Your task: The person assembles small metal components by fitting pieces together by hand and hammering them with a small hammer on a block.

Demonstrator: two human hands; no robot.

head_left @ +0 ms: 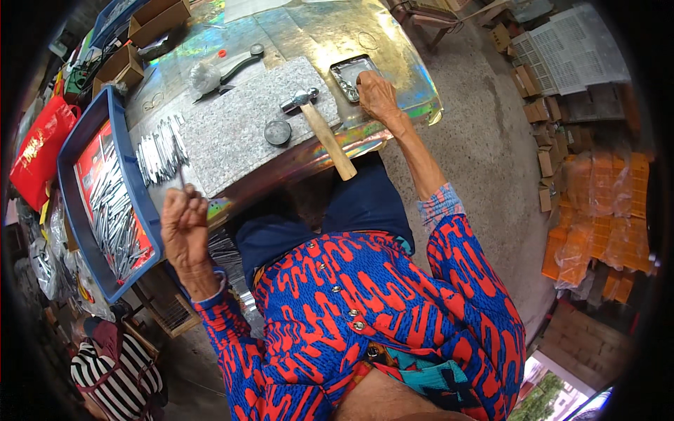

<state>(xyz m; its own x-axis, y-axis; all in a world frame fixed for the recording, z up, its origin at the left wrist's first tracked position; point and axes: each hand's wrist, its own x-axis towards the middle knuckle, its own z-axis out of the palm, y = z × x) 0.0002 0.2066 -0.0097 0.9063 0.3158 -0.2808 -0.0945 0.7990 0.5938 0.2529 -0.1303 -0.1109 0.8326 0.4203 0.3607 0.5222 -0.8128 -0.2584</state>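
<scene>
My left hand [184, 228] is raised near the table's front left corner, its fingers pinched on a thin metal rod [182, 175] that points away from me. Just beyond it lies a row of similar silvery rods [161, 149]. My right hand [379, 96] reaches into a small dark-rimmed tray [336, 73] at the right; the fingertips are closed together, and whatever they hold is hidden. Between the hands, a grey speckled stone slab [232, 133] carries a hammer [324, 133] with a wooden handle overhanging the front edge, and a small round dark-rimmed container [278, 132].
A blue bin [69, 165] with many metal rods stands at the left, beside a red bag [43, 147]. Behind the slab lie dark-handled pliers [241, 65] and a clear plastic bag [203, 78]. Cardboard boxes [159, 19] sit far left; orange packages [597, 210] are stacked right.
</scene>
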